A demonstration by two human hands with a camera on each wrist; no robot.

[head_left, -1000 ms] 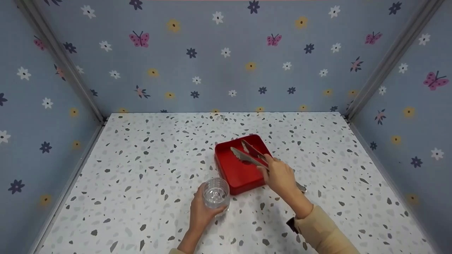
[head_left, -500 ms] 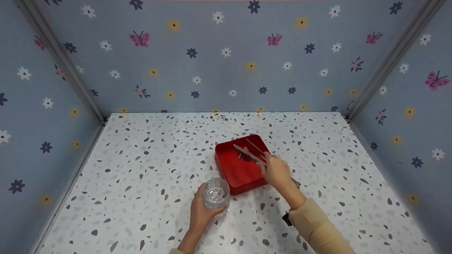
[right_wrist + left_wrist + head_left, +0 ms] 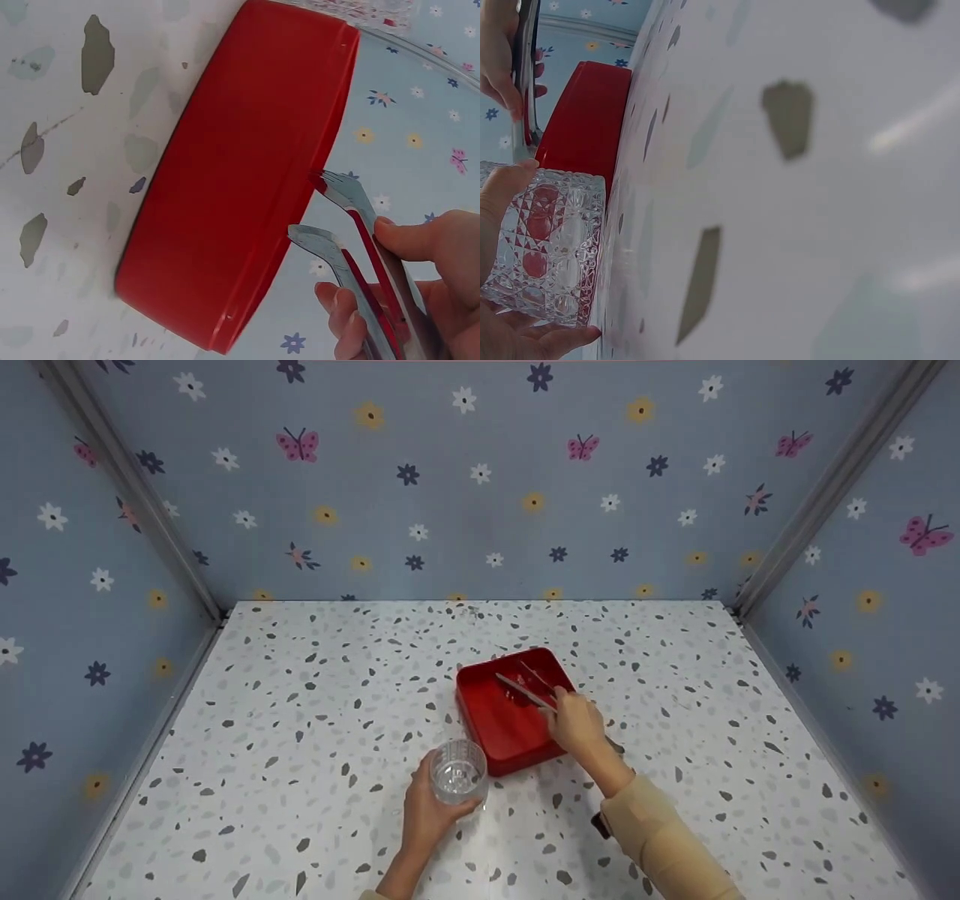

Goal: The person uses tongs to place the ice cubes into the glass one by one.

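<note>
My left hand (image 3: 431,817) holds a clear cut-glass tumbler (image 3: 458,771) upright on the speckled table, close to the near left corner of a red tray (image 3: 514,727). In the left wrist view, thumb and fingers curl round the patterned wall of the tumbler (image 3: 555,240). Metal tongs (image 3: 525,690) are gripped by my right hand (image 3: 581,724), their tips reaching into the tray. Small clear, shiny pieces (image 3: 517,682) lie between the tong arms; their kind is hard to make out. From the right wrist, the tong tips (image 3: 330,184) stand apart at the tray's rim.
The white speckled table (image 3: 337,682) extends round the tray on all sides. A blue wall (image 3: 480,510) with flowers and butterflies rises at the back. Similar side panels (image 3: 885,645) stand left and right, with grey metal strips (image 3: 832,480) along the corners.
My right hand has moved left and slightly nearer the tray's middle, turning the tongs so their arms look narrower. The left hand, tumbler and tray stay where they were.
</note>
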